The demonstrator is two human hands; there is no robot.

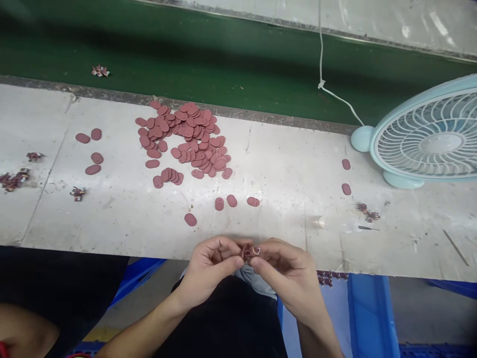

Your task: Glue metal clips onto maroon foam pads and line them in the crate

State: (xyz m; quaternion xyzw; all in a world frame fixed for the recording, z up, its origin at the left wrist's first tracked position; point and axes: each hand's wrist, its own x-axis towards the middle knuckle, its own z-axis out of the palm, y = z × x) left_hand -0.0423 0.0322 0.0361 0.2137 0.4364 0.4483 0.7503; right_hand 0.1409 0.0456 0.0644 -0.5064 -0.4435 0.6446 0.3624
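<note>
My left hand (214,268) and my right hand (286,271) meet at the table's near edge. Between their fingertips is a small brown moulded piece (251,252) with a light-coloured detail on its right side. Both hands pinch it between thumb and fingers, which partly hide it, so its exact kind is unclear. Just beyond the hands lie a few flat reddish-brown oval discs (231,201), one of them a disc (190,220) to the left. A large heap of the same discs (194,124) spreads farther back; some show small holes.
A light blue fan (404,181) stands at the right, its white cord (337,95) running backward. Small brown pieces (368,213) and a thin dark tool (368,228) lie nearby. More brown pieces (15,180) sit left. Below the table is a blue bin (372,313). Another person's arm (26,328) shows lower left.
</note>
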